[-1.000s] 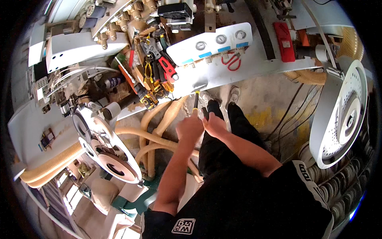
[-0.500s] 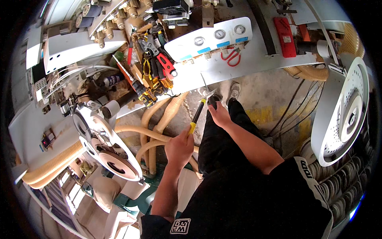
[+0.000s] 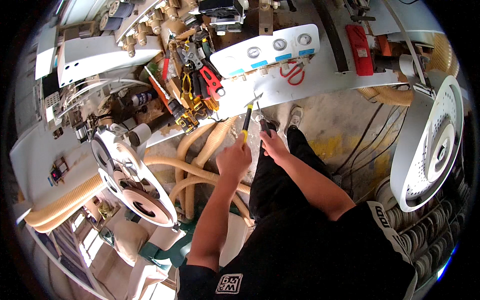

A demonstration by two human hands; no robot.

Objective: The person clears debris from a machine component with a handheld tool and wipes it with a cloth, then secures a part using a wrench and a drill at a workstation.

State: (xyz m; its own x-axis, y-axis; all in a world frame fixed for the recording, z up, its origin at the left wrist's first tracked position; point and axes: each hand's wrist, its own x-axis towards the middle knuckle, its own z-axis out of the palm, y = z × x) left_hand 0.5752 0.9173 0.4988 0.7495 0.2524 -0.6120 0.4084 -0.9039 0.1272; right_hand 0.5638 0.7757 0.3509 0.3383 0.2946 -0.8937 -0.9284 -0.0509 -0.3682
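Now, just short of the white gauge panel (image 3: 265,57), the left hand (image 3: 234,160) is gripping a yellow-handled tool (image 3: 248,117), whose head is shifting panelward, nearing the outer end of the black-handled rod (image 3: 264,125) the right hand (image 3: 274,145) is clasping.
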